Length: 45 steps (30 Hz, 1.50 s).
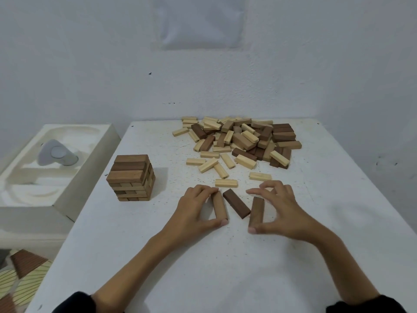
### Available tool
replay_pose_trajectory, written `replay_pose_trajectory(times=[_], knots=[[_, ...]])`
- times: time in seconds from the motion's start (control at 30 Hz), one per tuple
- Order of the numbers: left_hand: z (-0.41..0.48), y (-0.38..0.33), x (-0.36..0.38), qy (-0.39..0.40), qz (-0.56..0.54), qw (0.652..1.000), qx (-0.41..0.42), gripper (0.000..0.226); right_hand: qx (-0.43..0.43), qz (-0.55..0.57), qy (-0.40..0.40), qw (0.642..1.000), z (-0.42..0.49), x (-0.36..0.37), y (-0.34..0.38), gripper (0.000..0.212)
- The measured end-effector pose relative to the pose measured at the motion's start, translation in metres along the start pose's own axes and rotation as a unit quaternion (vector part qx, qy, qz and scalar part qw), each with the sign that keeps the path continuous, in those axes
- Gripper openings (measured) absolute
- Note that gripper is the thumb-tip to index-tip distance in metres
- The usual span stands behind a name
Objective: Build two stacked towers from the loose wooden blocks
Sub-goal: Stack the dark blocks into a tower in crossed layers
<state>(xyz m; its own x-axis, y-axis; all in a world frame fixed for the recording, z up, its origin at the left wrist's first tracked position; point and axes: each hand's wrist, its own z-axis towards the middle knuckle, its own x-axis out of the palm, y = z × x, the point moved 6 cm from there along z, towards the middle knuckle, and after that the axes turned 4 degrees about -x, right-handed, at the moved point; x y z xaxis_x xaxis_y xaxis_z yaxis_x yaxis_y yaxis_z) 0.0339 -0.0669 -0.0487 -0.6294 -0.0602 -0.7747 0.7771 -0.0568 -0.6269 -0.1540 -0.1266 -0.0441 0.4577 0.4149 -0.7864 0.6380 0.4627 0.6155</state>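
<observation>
**Both hands on blocks, one tower up**

L = left hand [198,208], R = right hand [278,208]. Both are low over the table [203,267], near each other but not touching.

L clamps a tan block [220,207] lengthwise: fingers curled on the far end, thumb on the near end. The block lies flat, pointing away from the person.

R does much the same w/ a brown block [256,211]: thumb tip at the near end, fingers arched over the far end, index finger sticking out toward L.

Btwn the two lies a dark block [237,206], flat and at a slant, w/ no hand on it. Its far end sits just beside the tan block.

Further out, single pale blocks are scattered, then the big pile [239,138] of loose pale and dark blocks at the back of the table, centre-right.

The tower [132,177] stands well left of the hands near the table's left edge, upright, several crossed layers, brown layer on top.

Off the table to the left is a white foam tray [74,177] w/ a grey object [57,153] in it. Dark sleeves [74,301] show at the bottom edge.
</observation>
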Motion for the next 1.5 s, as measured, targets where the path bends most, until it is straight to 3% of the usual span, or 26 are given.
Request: replay_pose_trajectory(times=[0.07, 0.17, 0.4, 0.67, 0.87, 1.5], knots=[[0.0, -0.003, 0.003, -0.018, -0.005, 1.0, 0.002, 0.072, -0.013, 0.037, 0.026, 0.999, -0.001, -0.006, -0.011, 0.072], [0.001, -0.008, 0.01, -0.028, -0.014, 0.999, -0.004, 0.075, -0.042, 0.066, 0.002, 0.997, 0.005, -0.016, -0.015, 0.064], [0.013, -0.013, 0.017, 0.003, -0.044, 0.999, -0.003, 0.081, -0.093, 0.045, 0.025, 0.994, 0.017, -0.007, -0.002, 0.061], [0.021, -0.007, 0.012, 0.074, -0.04, 0.996, 0.005, 0.088, -0.071, 0.027, 0.002, 0.997, 0.014, -0.006, -0.006, 0.071], [0.025, -0.006, 0.012, 0.078, -0.04, 0.996, 0.011, 0.078, -0.081, 0.004, 0.011, 0.997, 0.019, 0.001, -0.008, 0.085], [0.029, -0.001, 0.012, 0.053, -0.058, 0.997, 0.02, 0.072, -0.117, 0.054, -0.022, 0.991, 0.022, 0.011, 0.0, 0.069]])
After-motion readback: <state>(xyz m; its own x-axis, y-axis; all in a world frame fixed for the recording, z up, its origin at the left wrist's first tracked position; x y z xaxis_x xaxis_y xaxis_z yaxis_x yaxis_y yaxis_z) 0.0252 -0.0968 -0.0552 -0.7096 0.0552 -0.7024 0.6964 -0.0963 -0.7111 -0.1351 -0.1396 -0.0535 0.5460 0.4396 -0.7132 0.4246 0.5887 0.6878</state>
